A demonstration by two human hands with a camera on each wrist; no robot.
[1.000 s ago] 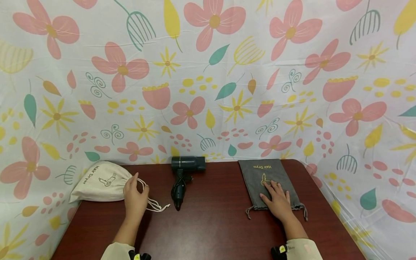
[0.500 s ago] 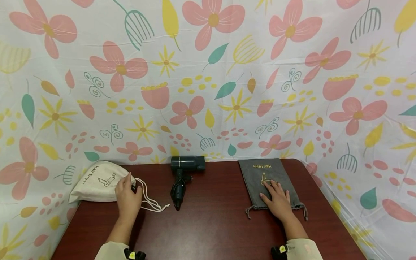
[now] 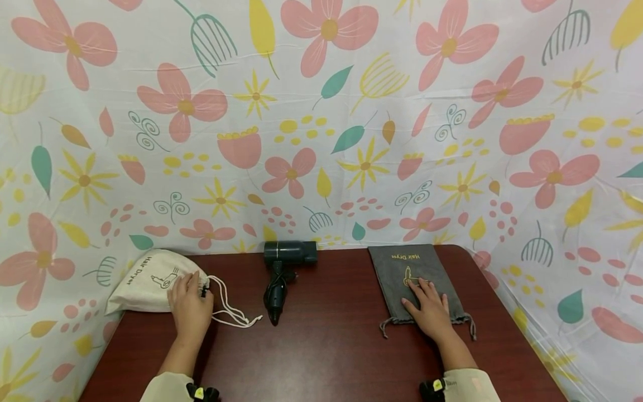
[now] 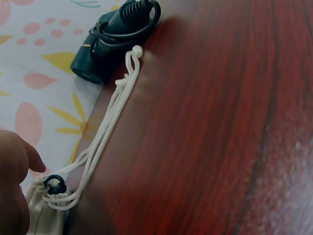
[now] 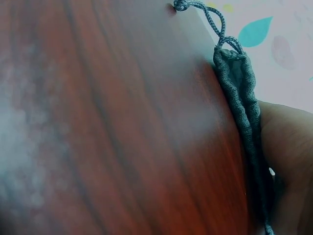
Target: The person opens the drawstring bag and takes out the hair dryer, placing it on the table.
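My left hand [image 3: 191, 310] rests on a cream drawstring bag [image 3: 143, 287] printed "Hair Dryer", near its gathered mouth. The bag is filled out and lies on its side. A dark loop [image 4: 55, 184] shows at that mouth in the left wrist view, just below the thumb. White drawstrings [image 4: 100, 142] trail from the mouth across the table. On the right, my right hand [image 3: 429, 310] lies with spread fingers on a flat grey drawstring pouch [image 3: 389, 268], also lettered "Hair Dryer". The pouch's open edge [image 5: 242, 107] and knotted cord face the person.
Between the bags, a dark green hair dryer [image 3: 293, 253] lies at the table's back edge, its cord [image 3: 276, 291] wrapped round the handle. The reddish-brown table [image 3: 321, 346] meets a flower-printed cloth [image 3: 321, 111] behind and on both sides.
My left hand has moved left from the drawstrings onto the bag, its fingers flattening out and the dark loop coming into view. The right hand and grey pouch have stayed still.
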